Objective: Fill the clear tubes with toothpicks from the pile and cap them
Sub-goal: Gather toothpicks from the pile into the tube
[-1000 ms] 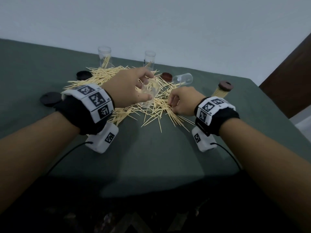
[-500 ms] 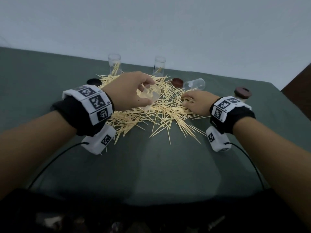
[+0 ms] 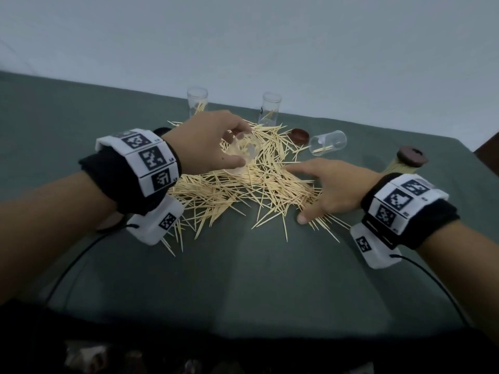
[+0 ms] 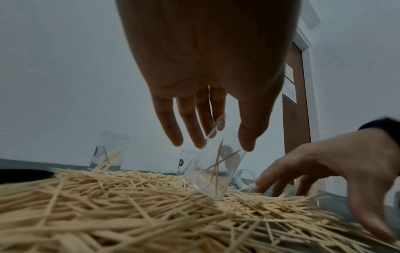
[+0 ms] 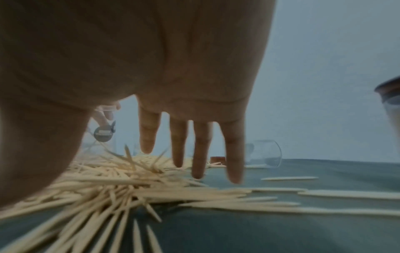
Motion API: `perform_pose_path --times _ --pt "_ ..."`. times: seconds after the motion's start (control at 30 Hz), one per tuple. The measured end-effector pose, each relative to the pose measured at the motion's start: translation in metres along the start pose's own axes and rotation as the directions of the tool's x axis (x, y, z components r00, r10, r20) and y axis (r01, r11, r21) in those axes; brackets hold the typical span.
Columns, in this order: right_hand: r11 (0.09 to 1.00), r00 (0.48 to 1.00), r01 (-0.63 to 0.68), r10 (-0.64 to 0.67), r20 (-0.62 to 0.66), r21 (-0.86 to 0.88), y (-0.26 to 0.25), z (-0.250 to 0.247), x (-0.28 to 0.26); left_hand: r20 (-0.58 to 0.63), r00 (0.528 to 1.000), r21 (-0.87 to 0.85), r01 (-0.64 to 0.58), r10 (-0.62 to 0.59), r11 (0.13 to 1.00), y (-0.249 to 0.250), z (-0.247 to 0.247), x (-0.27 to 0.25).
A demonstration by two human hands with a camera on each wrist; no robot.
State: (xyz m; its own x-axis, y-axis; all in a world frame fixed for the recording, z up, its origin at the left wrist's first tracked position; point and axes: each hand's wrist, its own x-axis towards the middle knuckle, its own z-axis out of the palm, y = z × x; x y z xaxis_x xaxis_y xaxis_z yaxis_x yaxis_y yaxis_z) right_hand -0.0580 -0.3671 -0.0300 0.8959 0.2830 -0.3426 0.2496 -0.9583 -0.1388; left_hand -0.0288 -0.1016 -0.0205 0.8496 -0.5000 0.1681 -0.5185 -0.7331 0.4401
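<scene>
A pile of toothpicks (image 3: 243, 182) (image 4: 108, 202) (image 5: 103, 184) is spread over the middle of the green table (image 3: 243, 279). My left hand (image 3: 213, 143) (image 4: 207, 85) holds a clear tube (image 3: 243, 152) (image 4: 216, 167) by its rim, tilted, its base on the pile, a few toothpicks inside. My right hand (image 3: 324, 184) (image 5: 190, 150) lies open on the pile's right side, fingers spread and straight over the toothpicks. Two more clear tubes (image 3: 197, 101) (image 3: 270, 107) stand upright at the back with a few toothpicks in each.
A clear tube (image 3: 328, 143) (image 5: 266, 154) lies on its side at back right, beside a brown cap (image 3: 299, 136). A full tube with a brown cap (image 3: 411, 159) stands at far right. A black cap (image 3: 162, 130) shows behind my left wrist. The table's near half is bare cloth.
My right hand has opened from a curled pinch and spread flat on the right side of the pile. My left hand still holds the tilted tube on the pile.
</scene>
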Motion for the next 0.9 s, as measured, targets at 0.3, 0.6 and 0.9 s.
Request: perform_pose_path --times 0.3,0.6,0.9 --pt "0.992 0.995 -0.091 0.087 -0.051 -0.091 -0.013 0.001 0.002 -0.005 1.000 -0.031 0.017 -0.017 0.999 -0.006 -0.003 -0.002" --pt "1.000 0.991 -0.004 0.002 -0.134 -0.013 -0.021 -0.003 0.023 -0.063 0.997 -0.070 0.041 -0.045 0.997 -0.012 -0.007 -0.005" --pt "0.998 0.997 -0.065 0.066 0.036 -0.015 -0.023 -0.001 0.025 -0.065 0.997 -0.077 0.047 -0.052 0.996 -0.012 -0.008 -0.004"
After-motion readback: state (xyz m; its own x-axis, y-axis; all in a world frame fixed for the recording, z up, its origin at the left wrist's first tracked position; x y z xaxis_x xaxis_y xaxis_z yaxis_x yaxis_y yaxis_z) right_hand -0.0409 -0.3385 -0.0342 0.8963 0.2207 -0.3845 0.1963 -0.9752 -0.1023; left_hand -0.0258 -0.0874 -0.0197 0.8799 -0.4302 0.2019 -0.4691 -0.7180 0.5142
